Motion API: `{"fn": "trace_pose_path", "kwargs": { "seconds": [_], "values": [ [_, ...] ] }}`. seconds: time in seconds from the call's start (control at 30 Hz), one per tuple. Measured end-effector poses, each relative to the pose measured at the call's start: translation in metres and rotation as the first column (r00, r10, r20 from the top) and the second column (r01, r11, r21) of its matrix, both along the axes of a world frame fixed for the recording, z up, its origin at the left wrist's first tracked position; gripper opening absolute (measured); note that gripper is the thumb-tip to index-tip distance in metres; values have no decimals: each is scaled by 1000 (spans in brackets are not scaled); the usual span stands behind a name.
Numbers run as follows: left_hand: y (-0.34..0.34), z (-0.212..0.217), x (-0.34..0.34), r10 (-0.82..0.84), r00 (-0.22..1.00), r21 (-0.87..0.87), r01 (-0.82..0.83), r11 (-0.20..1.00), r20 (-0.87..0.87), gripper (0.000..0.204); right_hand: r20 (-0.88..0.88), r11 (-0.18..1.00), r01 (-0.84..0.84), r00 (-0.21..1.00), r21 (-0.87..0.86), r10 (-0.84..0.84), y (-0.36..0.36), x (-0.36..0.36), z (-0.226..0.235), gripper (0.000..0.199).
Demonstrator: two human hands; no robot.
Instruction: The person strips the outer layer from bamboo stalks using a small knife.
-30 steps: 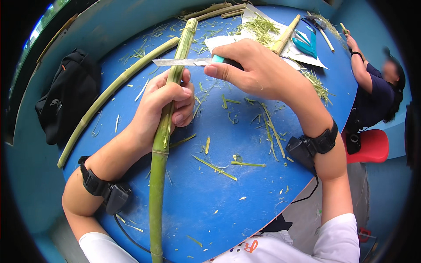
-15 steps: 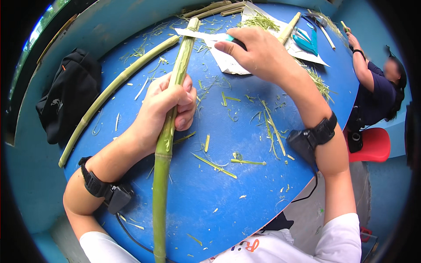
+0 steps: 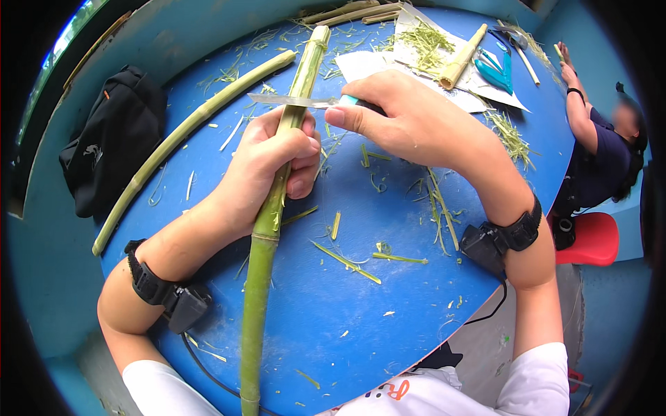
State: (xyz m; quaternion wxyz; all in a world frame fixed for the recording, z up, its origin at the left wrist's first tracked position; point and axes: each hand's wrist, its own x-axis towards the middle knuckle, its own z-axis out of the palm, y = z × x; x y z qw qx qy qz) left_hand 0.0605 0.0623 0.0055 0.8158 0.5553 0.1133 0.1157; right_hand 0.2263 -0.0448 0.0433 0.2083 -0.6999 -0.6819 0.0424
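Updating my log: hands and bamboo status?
Left hand gripping long green bamboo pole. Right hand holding silver-bladed knife across it. Left hand close to blade. Green shavings littering blue table.

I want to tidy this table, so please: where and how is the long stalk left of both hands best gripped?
Probably grip the long stalk at its middle, coming from above, across its width: it is slim and rounded, and nothing covers that part.

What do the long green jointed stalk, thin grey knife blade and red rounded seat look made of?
Long green jointed stalk: probably bamboo, smooth and satiny, with a ringed node and paler scraped fibres above. Thin grey knife blade: likely steel, judging by its flat metallic sheen. Red rounded seat: perhaps moulded plastic, given its even colour and smooth edge.
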Motion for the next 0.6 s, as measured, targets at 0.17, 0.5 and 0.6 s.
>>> {"fn": "trace_pose_path", "kwargs": {
  "seconds": [0.17,0.5,0.6],
  "values": [
    [-3,2,1,57,998,-54,-58,997,-21,13,34,996,36,999,77,-39,7,2,-10,48],
    [-1,2,1,-8,1000,-1,8,1000,-26,13,67,968,164,981,189,-180,11,27,-13,51],
    [2,-2,1,-34,999,-77,35,996,20,14,20,992,31,999,119,-34,4,13,-6,50]
  ]
}}
